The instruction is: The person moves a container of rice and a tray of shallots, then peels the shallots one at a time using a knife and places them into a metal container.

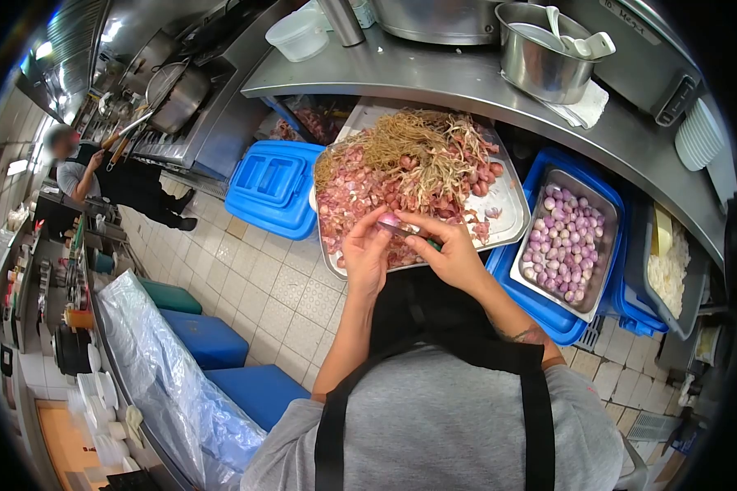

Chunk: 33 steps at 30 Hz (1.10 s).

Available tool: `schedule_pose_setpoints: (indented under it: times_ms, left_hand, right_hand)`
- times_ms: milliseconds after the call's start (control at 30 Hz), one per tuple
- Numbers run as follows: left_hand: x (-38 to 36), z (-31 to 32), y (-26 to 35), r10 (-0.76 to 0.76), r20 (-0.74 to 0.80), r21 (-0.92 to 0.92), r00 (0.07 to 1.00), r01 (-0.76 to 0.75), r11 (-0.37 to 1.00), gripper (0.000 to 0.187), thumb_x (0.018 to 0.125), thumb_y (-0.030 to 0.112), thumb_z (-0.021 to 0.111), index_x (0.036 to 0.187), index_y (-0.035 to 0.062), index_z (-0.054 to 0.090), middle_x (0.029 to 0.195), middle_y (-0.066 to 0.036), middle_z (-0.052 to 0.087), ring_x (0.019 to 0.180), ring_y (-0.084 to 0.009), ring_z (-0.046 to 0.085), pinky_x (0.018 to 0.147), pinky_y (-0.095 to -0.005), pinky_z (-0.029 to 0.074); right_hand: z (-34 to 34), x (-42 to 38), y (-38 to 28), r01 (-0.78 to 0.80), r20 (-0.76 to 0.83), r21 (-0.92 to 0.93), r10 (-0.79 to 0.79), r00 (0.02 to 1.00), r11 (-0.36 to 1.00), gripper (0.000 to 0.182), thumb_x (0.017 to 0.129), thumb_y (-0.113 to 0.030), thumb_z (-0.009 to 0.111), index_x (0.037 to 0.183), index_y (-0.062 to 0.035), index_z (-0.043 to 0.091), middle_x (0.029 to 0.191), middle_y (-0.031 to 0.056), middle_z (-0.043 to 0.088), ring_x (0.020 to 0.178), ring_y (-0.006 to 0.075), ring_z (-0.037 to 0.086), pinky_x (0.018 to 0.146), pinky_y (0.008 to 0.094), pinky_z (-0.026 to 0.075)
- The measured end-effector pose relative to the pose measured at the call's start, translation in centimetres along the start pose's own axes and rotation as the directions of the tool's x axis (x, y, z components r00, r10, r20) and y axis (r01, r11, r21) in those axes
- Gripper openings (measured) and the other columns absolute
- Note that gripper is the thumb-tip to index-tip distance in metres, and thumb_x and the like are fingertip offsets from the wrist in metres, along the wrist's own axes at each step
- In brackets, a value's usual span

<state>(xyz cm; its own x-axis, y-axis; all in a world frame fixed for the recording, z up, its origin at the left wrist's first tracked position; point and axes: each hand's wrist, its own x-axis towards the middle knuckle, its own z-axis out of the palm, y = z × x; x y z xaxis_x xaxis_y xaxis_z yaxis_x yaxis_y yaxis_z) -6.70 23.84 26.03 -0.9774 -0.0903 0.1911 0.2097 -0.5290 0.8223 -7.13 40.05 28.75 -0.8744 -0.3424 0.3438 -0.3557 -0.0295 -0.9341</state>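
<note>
The left hand pinches a shallot above a tray, near its front edge, while the right hand holds a small knife up to it. Dry roots are heaped toward the tray's back edge, loose skins along its left edge. Beyond its right edge, peeled shallots fill a metal pan. A pot stands near the front edge of the tabletop.

A tray lay before the person, bearing a heap of skins. Right of it, a pan of onions sat on a bin; another bin stood left. Beyond the tray ran the desk, carrying a tub at left and, toward the right, a pot on a cloth, with utensils in it.
</note>
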Motion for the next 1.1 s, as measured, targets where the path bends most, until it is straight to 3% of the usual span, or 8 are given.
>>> schedule_pose_setpoints:
  times_ms: [233,333,433,567,667,700,833,1100]
  left_hand:
    - [-0.1,0.0,0.4,-0.003,0.019,0.019,1.0,0.003,1.0,0.035,0.083,-0.008,0.059,0.117,-0.0065,0.054,0.11,-0.014,0.061,0.097,-0.015,0.06,0.088,-0.0259,0.048]
    - [-0.3,-0.5,0.0,0.025,0.059,0.058,0.998,-0.029,0.998,0.034,0.083,-0.008,0.06,0.117,-0.0069,0.054,0.107,-0.013,0.062,0.099,-0.0168,0.06,0.089,-0.0275,0.049]
    - [-0.3,0.6,0.4,-0.01,-0.001,0.075,1.0,0.01,0.997,0.036,0.082,-0.007,0.061,0.117,-0.0072,0.052,0.106,-0.012,0.062,0.1,-0.0192,0.06,0.09,-0.0298,0.049]
    - [-0.2,1.6,1.1,-0.039,0.005,-0.07,0.999,0.039,0.997,0.038,0.082,-0.008,0.061,0.118,-0.007,0.05,0.11,-0.013,0.06,0.105,-0.0211,0.058,0.092,-0.0318,0.048]
    - [0.0,0.6,0.7,-0.025,0.004,-0.046,1.0,0.025,0.999,0.037,0.081,-0.01,0.06,0.117,-0.0063,0.051,0.113,-0.015,0.059,0.107,-0.0213,0.057,0.093,-0.032,0.047]
    - [0.2,-0.2,0.1,-0.006,0.006,-0.005,1.0,0.006,1.0,0.036,0.081,-0.01,0.06,0.116,-0.0063,0.051,0.113,-0.016,0.059,0.107,-0.0213,0.057,0.093,-0.032,0.047]
    - [0.3,-0.1,0.1,0.017,-0.03,0.02,0.999,-0.017,1.0,0.034,0.081,-0.013,0.058,0.113,-0.0064,0.052,0.113,-0.017,0.059,0.105,-0.0211,0.058,0.093,-0.0314,0.048]
    - [-0.1,0.1,0.2,0.043,-0.031,0.063,0.999,-0.041,0.997,0.031,0.08,-0.012,0.06,0.11,-0.0068,0.055,0.11,-0.016,0.061,0.098,-0.0193,0.061,0.086,-0.0282,0.051]
  right_hand:
    - [-0.3,0.3,0.4,0.064,-0.018,-0.056,-0.065,0.998,0.996,0.027,0.087,-0.006,0.059,0.114,-0.0008,0.062,0.108,0.0115,0.066,0.094,0.0169,0.063,0.083,0.0274,0.048]
    - [-0.3,0.6,1.7,-0.032,-0.027,0.145,0.037,0.999,0.989,0.027,0.089,-0.01,0.059,0.114,-0.0023,0.062,0.085,0.0046,0.067,0.069,0.0091,0.059,0.062,0.0218,0.047]
    - [-1.6,0.8,2.1,-0.377,0.163,0.516,0.344,0.925,0.769,0.027,0.091,-0.013,0.057,0.117,-0.0052,0.061,0.074,-0.0014,0.06,0.062,0.003,0.05,0.052,0.0176,0.041]
    - [-1.1,1.3,3.3,-0.256,-0.16,0.254,0.302,0.94,0.933,0.027,0.092,-0.012,0.054,0.117,-0.0041,0.06,0.077,0.001,0.059,0.062,0.0024,0.048,0.05,0.0166,0.037]
    - [-0.5,1.0,2.6,-0.141,-0.163,0.096,0.155,0.974,0.985,0.029,0.091,-0.011,0.055,0.118,-0.0033,0.06,0.081,0.0006,0.059,0.066,0.0024,0.05,0.058,0.0178,0.043]
    - [-0.6,0.6,1.8,-0.071,-0.137,0.0,0.07,0.988,0.997,0.031,0.089,-0.007,0.056,0.12,-0.0024,0.059,0.093,0.0037,0.065,0.077,0.0048,0.055,0.069,0.0206,0.047]
    - [0.2,0.2,0.3,-0.035,-0.018,0.058,0.036,0.999,0.998,0.033,0.086,-0.004,0.059,0.119,-0.0005,0.058,0.116,0.0111,0.063,0.101,0.0125,0.059,0.085,0.0265,0.047]
    - [0.3,0.3,0.6,0.113,-0.068,-0.061,-0.117,0.991,0.992,0.03,0.085,-0.008,0.061,0.114,-0.0008,0.061,0.106,0.0159,0.066,0.094,0.021,0.065,0.081,0.0302,0.049]
